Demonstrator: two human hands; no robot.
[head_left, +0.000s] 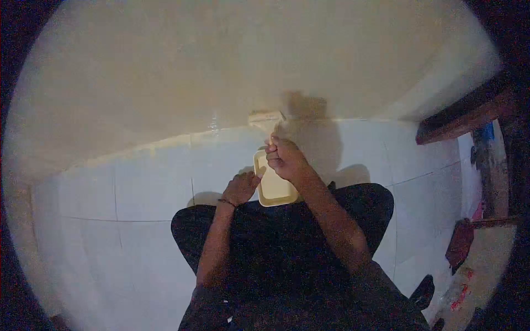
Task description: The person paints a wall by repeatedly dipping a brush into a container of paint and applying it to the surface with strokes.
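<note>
My right hand (pixel 284 158) is closed around the handle of a paint roller (pixel 266 117), whose pale head lies against the bottom of the wall (pixel 221 71). Below that hand is a cream-yellow tray (pixel 277 187) with pale content, in front of my crossed legs. My left hand (pixel 242 187) is at the tray's left edge, its thumb over the rim and its other fingers outside it. The right forearm hides part of the tray's right side.
White floor tiles (pixel 149 187) run up to the wall, with a yellowish strip along the joint. A dark wooden piece (pixel 464 113) juts out at the right. Beneath it stand an upright post (pixel 492 171) and a dark red item (pixel 460 243).
</note>
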